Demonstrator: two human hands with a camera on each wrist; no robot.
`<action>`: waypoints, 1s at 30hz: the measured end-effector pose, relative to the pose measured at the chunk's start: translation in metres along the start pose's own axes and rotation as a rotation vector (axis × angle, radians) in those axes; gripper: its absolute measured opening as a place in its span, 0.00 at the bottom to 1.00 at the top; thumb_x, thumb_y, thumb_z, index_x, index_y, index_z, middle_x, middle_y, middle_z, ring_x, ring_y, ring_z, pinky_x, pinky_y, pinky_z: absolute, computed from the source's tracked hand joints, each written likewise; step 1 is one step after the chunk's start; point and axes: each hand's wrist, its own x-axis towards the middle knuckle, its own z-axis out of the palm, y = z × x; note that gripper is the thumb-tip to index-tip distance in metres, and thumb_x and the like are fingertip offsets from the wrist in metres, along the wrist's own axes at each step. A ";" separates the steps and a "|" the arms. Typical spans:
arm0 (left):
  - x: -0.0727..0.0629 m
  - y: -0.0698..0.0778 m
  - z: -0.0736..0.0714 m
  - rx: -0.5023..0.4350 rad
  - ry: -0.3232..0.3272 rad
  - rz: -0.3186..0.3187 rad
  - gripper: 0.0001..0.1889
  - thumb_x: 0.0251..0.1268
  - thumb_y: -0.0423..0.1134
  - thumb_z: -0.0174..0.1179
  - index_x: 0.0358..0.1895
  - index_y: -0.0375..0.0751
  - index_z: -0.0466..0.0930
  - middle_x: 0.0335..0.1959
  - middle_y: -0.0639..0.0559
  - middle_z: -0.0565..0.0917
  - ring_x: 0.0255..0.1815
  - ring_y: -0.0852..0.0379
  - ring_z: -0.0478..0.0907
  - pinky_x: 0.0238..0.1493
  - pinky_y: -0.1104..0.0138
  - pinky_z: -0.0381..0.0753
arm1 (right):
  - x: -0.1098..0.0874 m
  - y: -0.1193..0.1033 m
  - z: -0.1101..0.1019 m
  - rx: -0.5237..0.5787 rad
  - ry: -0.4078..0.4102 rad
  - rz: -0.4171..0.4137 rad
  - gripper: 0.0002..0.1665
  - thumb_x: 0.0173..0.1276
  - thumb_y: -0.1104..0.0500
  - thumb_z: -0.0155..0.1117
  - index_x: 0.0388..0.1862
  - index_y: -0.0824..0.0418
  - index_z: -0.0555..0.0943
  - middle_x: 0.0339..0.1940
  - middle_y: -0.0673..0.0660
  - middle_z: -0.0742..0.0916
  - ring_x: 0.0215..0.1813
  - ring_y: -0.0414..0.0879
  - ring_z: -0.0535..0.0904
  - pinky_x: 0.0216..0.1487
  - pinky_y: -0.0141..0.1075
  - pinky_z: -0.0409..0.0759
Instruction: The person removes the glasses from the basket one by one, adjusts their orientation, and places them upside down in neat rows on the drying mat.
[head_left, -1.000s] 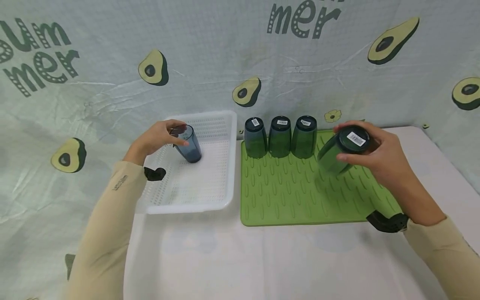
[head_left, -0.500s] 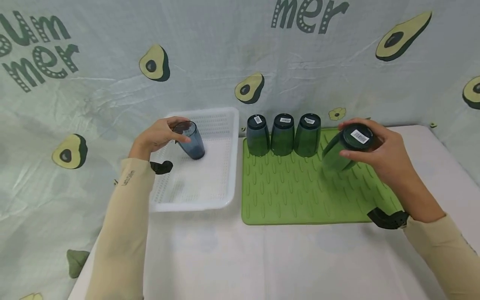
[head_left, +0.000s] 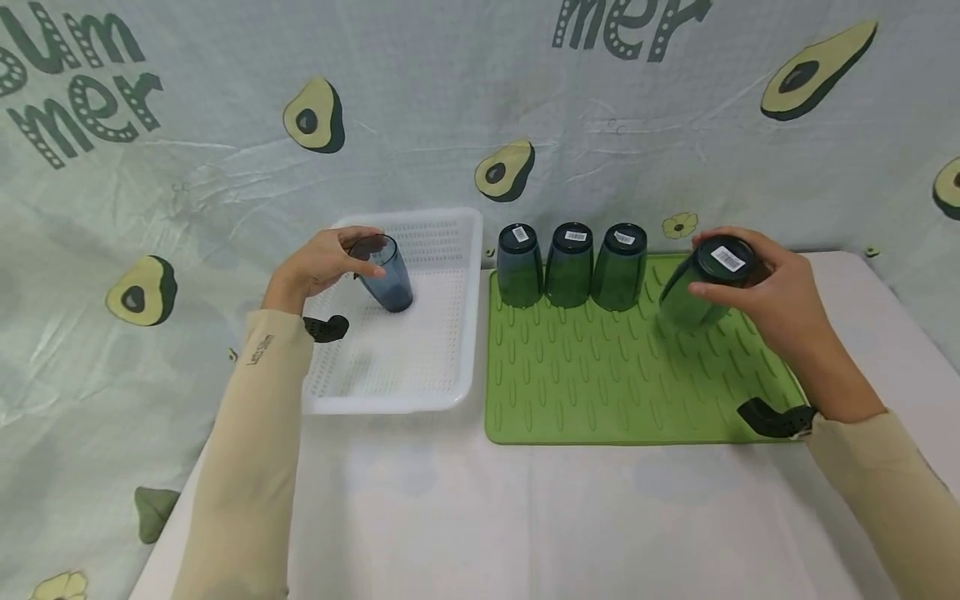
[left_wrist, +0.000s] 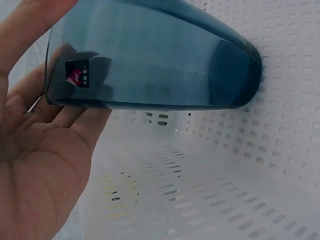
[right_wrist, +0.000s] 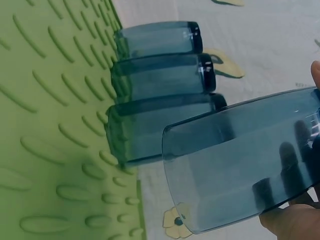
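In the head view my left hand [head_left: 322,262] grips a blue drinking glass [head_left: 392,283] near its rim, inside the white basket [head_left: 468,333]. That glass leans, mouth up, its base low in the basket; a small dark label [left_wrist: 78,74] shows in the left wrist view. My right hand [head_left: 780,287] holds another glass [head_left: 693,292] upside down by its base end, over the right part of the green ribbed mat [head_left: 585,383]. In the right wrist view this glass [right_wrist: 240,160] has its rim clear of the mat, fingers seen through the wall.
Three upturned glasses, the left one [head_left: 519,271], the middle one [head_left: 570,271] and the right one [head_left: 619,271], stand in a row along the mat's back edge. Behind them hangs an avocado-print sheet [head_left: 420,158]. A white cloth [head_left: 450,508] covers the table.
The view has shifted slightly. Both hands keep their grips: the left glass stays leaning in the basket, and the right glass remains upside down over the mat with little movement.
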 end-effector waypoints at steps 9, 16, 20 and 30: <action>-0.003 0.000 0.002 -0.007 0.000 0.007 0.42 0.63 0.26 0.69 0.79 0.41 0.60 0.75 0.44 0.67 0.74 0.49 0.64 0.70 0.66 0.68 | 0.010 0.015 -0.003 0.089 0.020 0.003 0.38 0.58 0.76 0.74 0.68 0.61 0.78 0.62 0.53 0.82 0.61 0.42 0.77 0.49 0.21 0.80; -0.001 -0.001 0.001 0.003 -0.004 0.029 0.41 0.63 0.27 0.70 0.78 0.40 0.60 0.74 0.41 0.67 0.74 0.49 0.65 0.67 0.70 0.71 | 0.017 0.023 -0.002 0.072 0.045 -0.007 0.36 0.58 0.75 0.74 0.67 0.61 0.79 0.62 0.51 0.81 0.61 0.42 0.77 0.49 0.21 0.80; -0.001 -0.001 0.001 -0.012 0.001 0.039 0.41 0.63 0.26 0.69 0.78 0.39 0.61 0.74 0.40 0.67 0.73 0.48 0.66 0.64 0.73 0.73 | 0.022 0.026 0.000 0.162 0.039 -0.027 0.36 0.57 0.78 0.73 0.66 0.64 0.79 0.61 0.54 0.82 0.62 0.43 0.77 0.50 0.23 0.81; -0.002 -0.002 0.001 -0.001 -0.004 0.037 0.41 0.63 0.27 0.69 0.79 0.40 0.60 0.74 0.42 0.68 0.72 0.50 0.66 0.67 0.71 0.72 | 0.027 0.029 0.005 0.260 0.026 -0.045 0.37 0.56 0.81 0.71 0.66 0.68 0.78 0.60 0.55 0.83 0.63 0.46 0.76 0.50 0.24 0.82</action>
